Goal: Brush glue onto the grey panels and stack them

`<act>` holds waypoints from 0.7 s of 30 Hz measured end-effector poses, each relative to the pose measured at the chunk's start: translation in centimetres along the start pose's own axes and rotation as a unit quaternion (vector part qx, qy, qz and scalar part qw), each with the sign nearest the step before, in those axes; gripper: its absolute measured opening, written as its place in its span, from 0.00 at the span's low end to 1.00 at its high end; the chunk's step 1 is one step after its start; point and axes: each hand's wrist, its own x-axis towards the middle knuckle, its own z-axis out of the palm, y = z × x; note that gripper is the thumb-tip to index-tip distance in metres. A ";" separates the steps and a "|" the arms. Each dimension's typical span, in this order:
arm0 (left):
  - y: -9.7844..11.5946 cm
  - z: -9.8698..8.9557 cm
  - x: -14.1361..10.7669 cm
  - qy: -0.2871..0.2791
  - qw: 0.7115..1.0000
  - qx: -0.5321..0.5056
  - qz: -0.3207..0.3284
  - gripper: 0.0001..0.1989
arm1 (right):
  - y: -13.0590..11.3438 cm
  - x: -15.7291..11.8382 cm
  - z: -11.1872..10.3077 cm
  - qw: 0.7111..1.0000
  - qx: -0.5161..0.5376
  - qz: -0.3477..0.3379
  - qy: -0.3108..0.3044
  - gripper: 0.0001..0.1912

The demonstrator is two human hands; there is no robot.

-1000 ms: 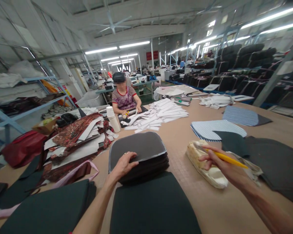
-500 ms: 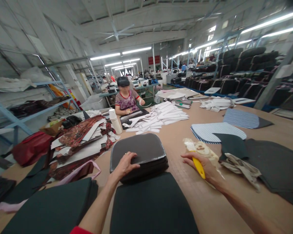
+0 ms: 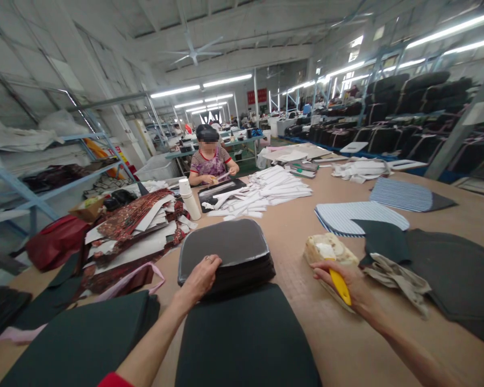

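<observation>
A stack of dark grey rounded panels (image 3: 229, 239) lies in front of me, with a pale, wet-looking line along the top one's edge. The fingers of my left hand (image 3: 203, 275) are closed on that panel's near edge. My right hand (image 3: 342, 282) grips a brush (image 3: 340, 285) by its yellow handle. Its pale bristle end rests over a cream-coloured, glue-crusted container (image 3: 347, 251), whose inside is partly hidden. Nearer to me is a pile of dark green panels (image 3: 246, 338).
Across the table a co-worker (image 3: 212, 156) handles strips beside a heap of white strips (image 3: 272, 188). A white bottle (image 3: 190, 200) stands left of them. More green panels (image 3: 84, 338), patterned fabric (image 3: 133, 220), striped pieces (image 3: 361, 215) and a crumpled rag (image 3: 399, 279) lie around.
My left hand has gone from lying spread on the top panel to closing on its near edge. My right hand has shifted slightly right and down with the brush.
</observation>
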 end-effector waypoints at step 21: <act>10.5 -17.6 -7.6 0.295 0.949 0.102 0.034 0.12 | -13.1 2.0 4.3 0.987 0.101 -0.120 0.032 0.15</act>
